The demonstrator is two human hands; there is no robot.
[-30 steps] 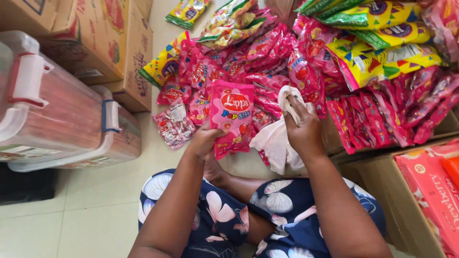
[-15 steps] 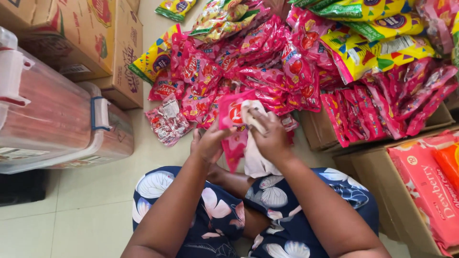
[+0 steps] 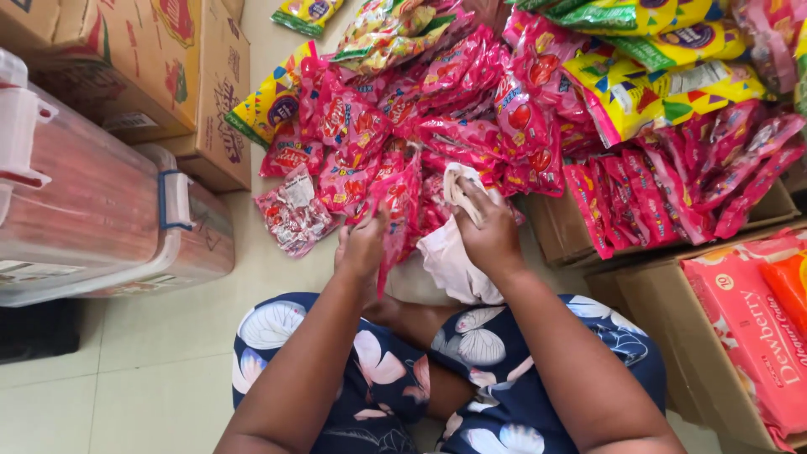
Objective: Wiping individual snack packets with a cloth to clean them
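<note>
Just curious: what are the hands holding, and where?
Left hand pinches a pink packet at its lower edge. Right hand clutches a white cloth near its top.

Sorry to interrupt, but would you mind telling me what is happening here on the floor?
A person sits cross-legged on the tiled floor in front of a big heap of pink snack packets. Their left hand holds one pink packet on edge, while their right hand grips a white cloth against it. Clear plastic storage bins stand to the left, and cardboard boxes of more packets sit to the right.
</note>
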